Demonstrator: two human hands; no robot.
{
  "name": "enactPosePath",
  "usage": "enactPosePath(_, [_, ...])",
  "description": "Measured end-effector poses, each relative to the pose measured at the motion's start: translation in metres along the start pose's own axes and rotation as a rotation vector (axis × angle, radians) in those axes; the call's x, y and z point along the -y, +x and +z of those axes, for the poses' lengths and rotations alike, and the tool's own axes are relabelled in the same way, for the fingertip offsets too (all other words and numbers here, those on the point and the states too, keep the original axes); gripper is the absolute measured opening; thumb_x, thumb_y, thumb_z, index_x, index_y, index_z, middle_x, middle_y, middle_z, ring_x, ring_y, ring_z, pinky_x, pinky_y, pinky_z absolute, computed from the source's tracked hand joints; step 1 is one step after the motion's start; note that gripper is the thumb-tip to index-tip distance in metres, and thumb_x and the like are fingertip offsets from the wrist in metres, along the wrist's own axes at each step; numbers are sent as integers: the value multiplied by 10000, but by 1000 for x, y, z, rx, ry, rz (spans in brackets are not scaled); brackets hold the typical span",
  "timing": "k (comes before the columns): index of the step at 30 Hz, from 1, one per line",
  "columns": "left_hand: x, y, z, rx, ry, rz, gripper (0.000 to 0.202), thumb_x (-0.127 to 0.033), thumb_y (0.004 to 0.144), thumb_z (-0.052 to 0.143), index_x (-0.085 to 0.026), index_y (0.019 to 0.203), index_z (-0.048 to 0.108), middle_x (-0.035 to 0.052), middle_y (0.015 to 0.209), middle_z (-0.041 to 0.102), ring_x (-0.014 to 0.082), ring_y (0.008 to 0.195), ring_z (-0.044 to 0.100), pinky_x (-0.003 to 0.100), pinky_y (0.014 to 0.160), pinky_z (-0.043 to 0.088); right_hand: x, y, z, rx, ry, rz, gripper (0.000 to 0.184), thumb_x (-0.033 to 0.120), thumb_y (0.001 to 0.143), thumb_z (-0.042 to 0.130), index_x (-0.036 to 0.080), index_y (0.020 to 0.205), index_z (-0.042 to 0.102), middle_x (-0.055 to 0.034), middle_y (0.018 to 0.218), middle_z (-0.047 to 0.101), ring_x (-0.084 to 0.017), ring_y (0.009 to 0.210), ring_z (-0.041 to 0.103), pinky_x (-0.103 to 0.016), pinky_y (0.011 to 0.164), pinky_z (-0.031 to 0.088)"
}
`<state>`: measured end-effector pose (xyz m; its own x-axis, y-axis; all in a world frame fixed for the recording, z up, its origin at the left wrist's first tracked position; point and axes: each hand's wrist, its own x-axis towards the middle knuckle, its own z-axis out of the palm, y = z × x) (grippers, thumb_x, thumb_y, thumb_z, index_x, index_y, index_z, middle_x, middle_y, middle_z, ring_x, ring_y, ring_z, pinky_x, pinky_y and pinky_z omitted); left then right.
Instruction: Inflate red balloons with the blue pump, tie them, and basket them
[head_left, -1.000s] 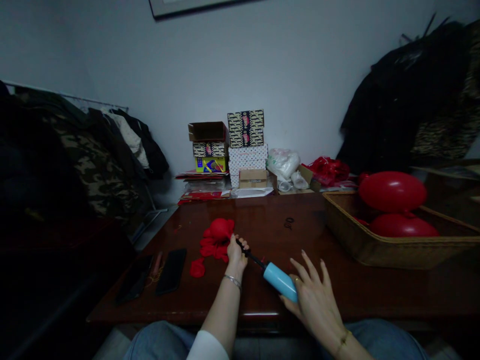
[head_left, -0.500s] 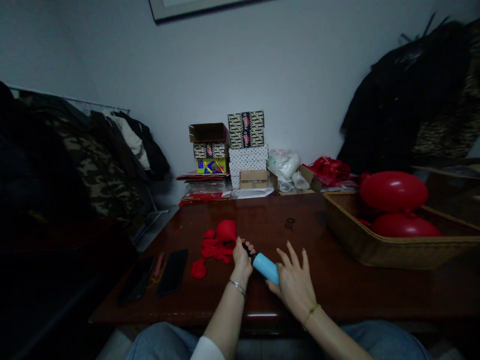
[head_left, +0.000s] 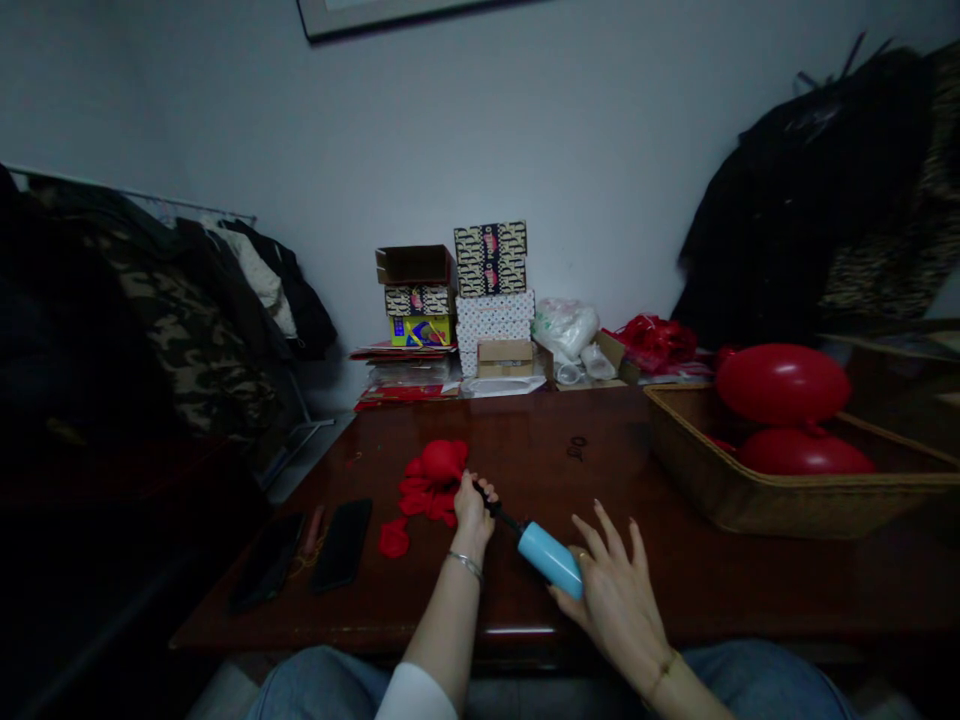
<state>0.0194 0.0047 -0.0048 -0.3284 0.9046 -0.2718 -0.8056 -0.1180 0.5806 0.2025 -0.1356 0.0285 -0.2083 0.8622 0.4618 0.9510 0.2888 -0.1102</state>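
My left hand [head_left: 474, 510] is closed round the black nozzle end of a hand balloon pump, where the neck of a small, partly filled red balloon [head_left: 441, 461] meets it. My right hand [head_left: 619, 580] holds the light blue barrel of the balloon pump [head_left: 550, 558] between thumb and palm, its other fingers spread. A dark rod shows between the black end and the barrel. Several limp red balloons [head_left: 431, 500] lie in a pile beyond my left hand. One more flat red balloon [head_left: 394, 538] rests nearer to me.
A wicker basket [head_left: 787, 500] with large inflated red balloons [head_left: 784, 384] stands at the right. Two dark phones [head_left: 341, 545] lie at the left of the table. Stacked boxes [head_left: 491, 260] and a plastic bag [head_left: 566, 325] line the wall. Small black bands [head_left: 576, 447] lie mid-table.
My right hand has drawn the blue barrel toward me and to the right, so more of the dark rod shows. The left hand still grips the nozzle end.
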Motion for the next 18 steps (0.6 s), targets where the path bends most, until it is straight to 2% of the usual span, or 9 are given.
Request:
enactPosePath(4, [-8,2,1,-5,-18,-12,192,-264,895,464,-179,735,401,-63,555,348,40,382,340,130,338,246,-11,-13,-7,9,-17,-22,331,448,722,586,215,935,684,-80,1287,546,-333,1329,276,-584,1095,74])
enactPosePath(8, [-10,-1,3,7,-47,-28,192,-263,889,480,-184,741,388,-67,566,327,37,383,323,131,334,232,-14,-15,-10,12,-32,-15,315,441,716,586,211,905,691,-74,1292,543,-329,1334,267,-572,1102,62])
enactPosePath(13, [-13,-3,2,25,-84,-29,199,-254,911,427,-185,731,377,-67,559,309,37,384,299,128,330,216,-9,-6,-6,-21,-22,-13,338,507,710,599,216,851,697,-62,1281,554,-326,1334,267,-553,1110,41])
enactPosePath(18, [-10,-7,1,75,-94,-11,208,-265,899,462,-182,724,384,-65,562,315,36,387,304,135,336,222,6,12,1,-14,-18,-33,372,520,710,601,199,872,696,-86,1278,554,-328,1340,250,-558,1101,27])
